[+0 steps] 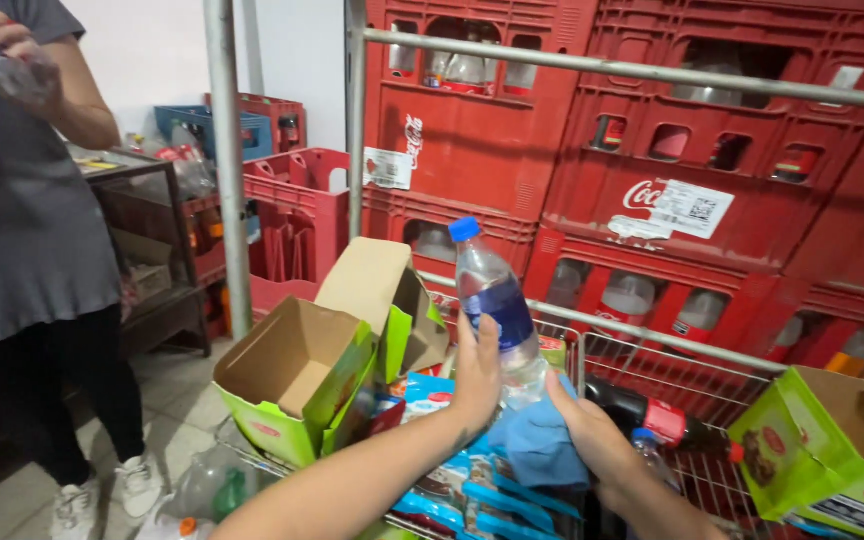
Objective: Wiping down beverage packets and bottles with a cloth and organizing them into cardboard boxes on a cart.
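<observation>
My left hand [474, 378] grips a clear plastic bottle [492, 295] with a blue cap and blue label, held upright and slightly tilted over a wire cart. My right hand [592, 432] holds a blue cloth [540, 445] against the bottle's lower part. Below the hands lie blue snack packets [452, 490] in the cart.
Two open green-and-brown cardboard boxes [297, 380] sit at the cart's left, another green box [832, 450] at the right. A dark bottle with a red label [642, 412] lies in the wire cart [692, 375]. Red bottle crates [652, 150] are stacked behind. Another person in a grey shirt [22, 230] stands left, holding a clear bottle.
</observation>
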